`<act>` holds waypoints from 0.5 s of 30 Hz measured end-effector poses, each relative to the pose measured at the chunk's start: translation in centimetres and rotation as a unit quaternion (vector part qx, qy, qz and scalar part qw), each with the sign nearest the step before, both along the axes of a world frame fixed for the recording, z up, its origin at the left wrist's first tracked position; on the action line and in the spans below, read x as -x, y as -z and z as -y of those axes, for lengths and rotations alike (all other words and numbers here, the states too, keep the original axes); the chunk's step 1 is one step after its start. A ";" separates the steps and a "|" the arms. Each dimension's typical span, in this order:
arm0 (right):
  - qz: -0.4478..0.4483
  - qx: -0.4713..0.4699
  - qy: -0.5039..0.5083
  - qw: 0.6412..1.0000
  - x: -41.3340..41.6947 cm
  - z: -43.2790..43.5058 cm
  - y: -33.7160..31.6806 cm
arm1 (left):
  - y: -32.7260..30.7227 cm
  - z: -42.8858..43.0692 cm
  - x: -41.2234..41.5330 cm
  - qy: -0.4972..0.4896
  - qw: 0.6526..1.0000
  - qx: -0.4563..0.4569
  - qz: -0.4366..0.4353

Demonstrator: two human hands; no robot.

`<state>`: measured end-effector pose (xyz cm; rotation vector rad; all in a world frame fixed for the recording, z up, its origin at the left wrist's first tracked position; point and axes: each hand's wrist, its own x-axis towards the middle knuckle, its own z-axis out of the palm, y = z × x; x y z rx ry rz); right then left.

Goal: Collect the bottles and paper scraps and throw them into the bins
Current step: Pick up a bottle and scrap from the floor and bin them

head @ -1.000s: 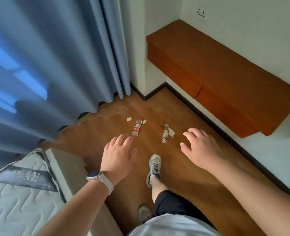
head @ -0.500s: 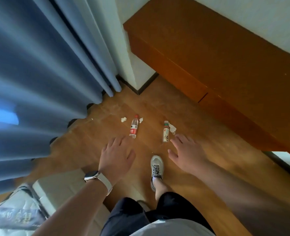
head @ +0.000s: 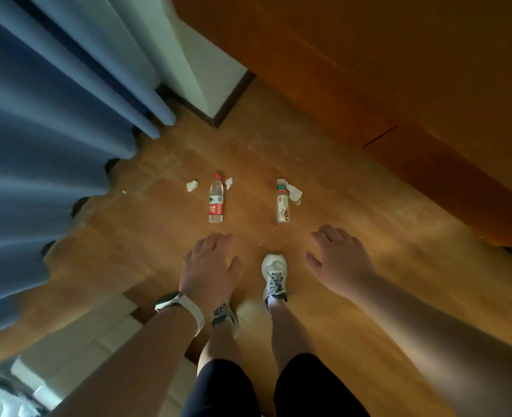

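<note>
Blue curtain [head: 53, 145] fills nine o'clock, wooden cabinet [head: 399, 85] two o'clock. Left hand [head: 209, 266] and right hand [head: 342, 260] hover above the floor [head: 152, 233], fingers loose, holding nothing. Twelve o'clock of each: red-label bottle [head: 216, 203], green-cap bottle [head: 283, 206], both lying flat. Crumpled scrap [head: 294, 192] touches the green cap; left scrap [head: 192, 185] and tiny scrap [head: 228, 182] flank the red cap.

Ahead: bare floor [head: 158, 236] lies between the hands and both bottles.
Left: curtain [head: 53, 145] hangs near.
Right: wooden cabinet [head: 399, 85] overhangs.
</note>
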<state>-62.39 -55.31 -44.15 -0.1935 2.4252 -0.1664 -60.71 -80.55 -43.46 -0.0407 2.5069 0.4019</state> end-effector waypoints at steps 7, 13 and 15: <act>-0.015 -0.006 0.061 0.998 3.9 0.2 14.8 | 16.8 -1.5 4.2 0.036 0.998 -0.028 0.034; -0.036 -0.011 0.100 0.994 6.9 -0.8 30.2 | 32.9 -4.8 7.7 0.045 0.996 -0.067 0.048; -0.034 -0.013 0.119 0.992 7.9 -1.4 35.4 | 37.8 -6.3 8.7 0.012 0.993 -0.088 0.079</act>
